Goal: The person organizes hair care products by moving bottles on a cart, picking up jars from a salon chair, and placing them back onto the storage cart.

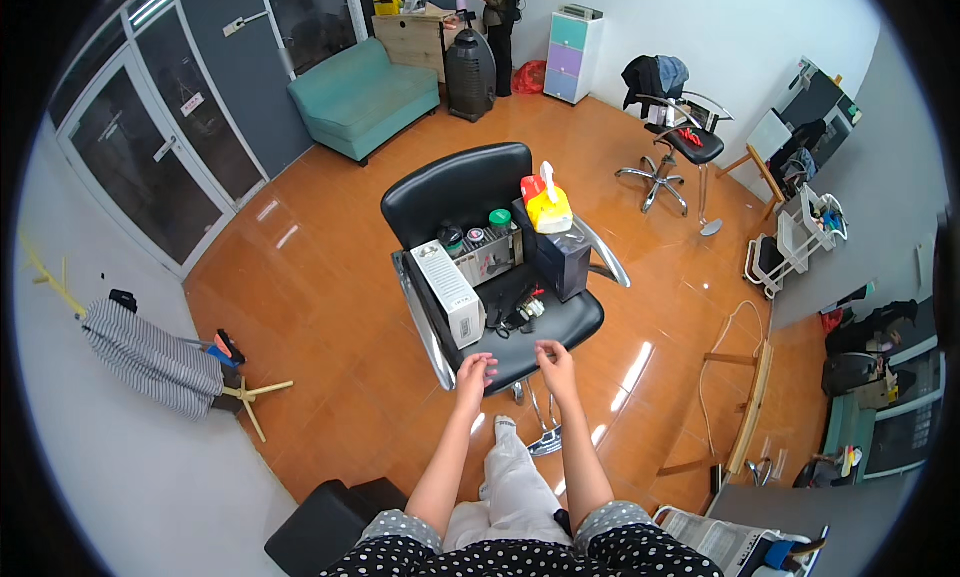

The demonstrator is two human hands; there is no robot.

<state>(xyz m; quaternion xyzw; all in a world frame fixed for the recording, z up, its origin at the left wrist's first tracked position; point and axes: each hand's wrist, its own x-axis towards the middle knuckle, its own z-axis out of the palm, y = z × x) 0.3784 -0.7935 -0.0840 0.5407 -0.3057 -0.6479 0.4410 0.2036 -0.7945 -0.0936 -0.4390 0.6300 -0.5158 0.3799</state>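
Observation:
Both my hands are raised at the front edge of a black salon chair (pixel 551 328), neither holding anything. My left hand (pixel 472 386) is nearest a long white box (pixel 450 292) standing along the chair's left armrest. Loosely curled, my right hand (pixel 556 368) hovers by the seat's front. On the seat lie scissors (pixel 502 331) and a hair clipper (pixel 531 307) among small dark items. Behind them sits a printed box (pixel 491 258), with a green-lidded jar (pixel 499 219) and a dark jar (pixel 451 236) beyond. A yellow-red tissue pack (pixel 547 206) rests on a dark box (pixel 564 266).
A black stool (pixel 330 528) stands at lower left, near a coat stand (pixel 251 393). A wooden-framed mirror (pixel 754 404) and white trolley (pixel 795 239) are at right. Farther off are a teal sofa (pixel 360 101), another salon chair (pixel 694 146) and a standing person (pixel 499 29).

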